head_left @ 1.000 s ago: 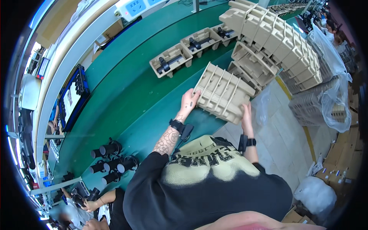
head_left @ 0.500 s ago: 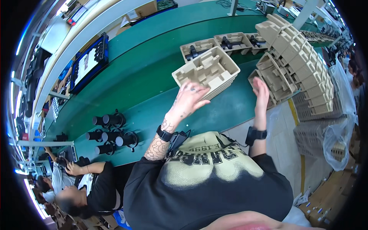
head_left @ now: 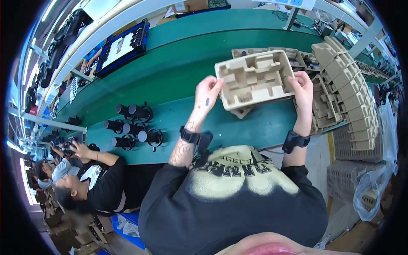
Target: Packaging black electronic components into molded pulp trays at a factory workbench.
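Nearest is the person's dark sweatshirt (head_left: 238,199) with pale lettering, both forearms rising from it, each with a black wrist strap. The left hand (head_left: 207,94) is spread, fingers extended, its fingertips against the left edge of a tan moulded pulp tray (head_left: 254,78). The right hand (head_left: 303,86) curls round the tray's right edge, thumb on top, gripping it. The tray (its shaped hollows face up) is held level above the near part of the green conveyor belt (head_left: 170,80), a smaller pulp piece showing just under its near edge.

To the left on the belt stands a cluster of black cylindrical parts (head_left: 131,126), well apart from the tray. At the near left a co-worker (head_left: 91,178) in a black top bends over the belt's edge.

Right of the tray rises a tall stack of the same pulp trays (head_left: 352,89). Beyond the held tray, more trays (head_left: 293,53) lie on the belt. Farther left, a blue-rimmed bin (head_left: 123,44) sits on the shelf behind the belt.
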Available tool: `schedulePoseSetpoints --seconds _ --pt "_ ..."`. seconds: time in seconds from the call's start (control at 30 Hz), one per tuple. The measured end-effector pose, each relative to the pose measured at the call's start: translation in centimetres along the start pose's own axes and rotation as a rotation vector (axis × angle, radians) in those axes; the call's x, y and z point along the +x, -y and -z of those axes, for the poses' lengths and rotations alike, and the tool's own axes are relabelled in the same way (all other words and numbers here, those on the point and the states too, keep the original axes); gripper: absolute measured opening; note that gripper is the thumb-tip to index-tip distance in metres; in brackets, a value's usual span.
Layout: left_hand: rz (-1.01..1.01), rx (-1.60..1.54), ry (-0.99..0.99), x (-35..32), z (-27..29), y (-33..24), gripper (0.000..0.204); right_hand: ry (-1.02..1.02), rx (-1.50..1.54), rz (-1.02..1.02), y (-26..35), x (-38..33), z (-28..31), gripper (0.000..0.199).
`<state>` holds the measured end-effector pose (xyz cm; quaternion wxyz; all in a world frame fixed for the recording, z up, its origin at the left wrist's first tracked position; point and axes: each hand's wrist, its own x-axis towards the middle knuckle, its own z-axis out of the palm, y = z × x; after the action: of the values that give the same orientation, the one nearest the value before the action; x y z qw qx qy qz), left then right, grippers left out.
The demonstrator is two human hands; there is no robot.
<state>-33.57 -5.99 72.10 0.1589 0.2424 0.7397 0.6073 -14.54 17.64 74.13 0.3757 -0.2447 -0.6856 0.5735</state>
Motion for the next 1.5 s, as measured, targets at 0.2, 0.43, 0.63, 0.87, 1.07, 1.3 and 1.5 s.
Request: schedulePoseSetpoints --seconds 0.2,0.43,0.63,0.87,1.07,1.3,1.5 --pt "-0.032 -0.142 -0.009 -5.9 2.8 -3.5 0.022 0.109 0.171 -0.013 4.1 -3.3 0.3 0.013" --pt "-0.246 -0.048 -0.066 -11.3 13.9 -3.3 0.025 0.755 0.220 -0.393 5.5 -5.5 -5.9 0.020" --pt "0.046 0.504 -0.279 -16.8 17.0 2.3 0.020 0.945 -0.003 -0.259 -3.6 -9.6 -12.5 0.026" --pt "0.272 0.673 -0.514 -18.6 15.5 5.3 0.018 0.977 -0.359 -0.047 -6.4 -9.6 -17.2 0.027" --pt "-0.482 0.568 -0.101 -16.2 11.1 -9.7 0.024 0.834 -0.041 -0.379 -11.8 -10.0 -16.0 0.027" --pt "-1.158 0.638 0.444 -18.5 0.8 -23.0 0.028 0.888 -0.047 -0.371 -8.3 -8.7 -17.6 0.026" --pt "-1.119 0.571 0.574 -18.0 4.0 -21.9 0.028 0.721 -0.022 -0.358 -4.6 -7.9 -17.4 0.025"
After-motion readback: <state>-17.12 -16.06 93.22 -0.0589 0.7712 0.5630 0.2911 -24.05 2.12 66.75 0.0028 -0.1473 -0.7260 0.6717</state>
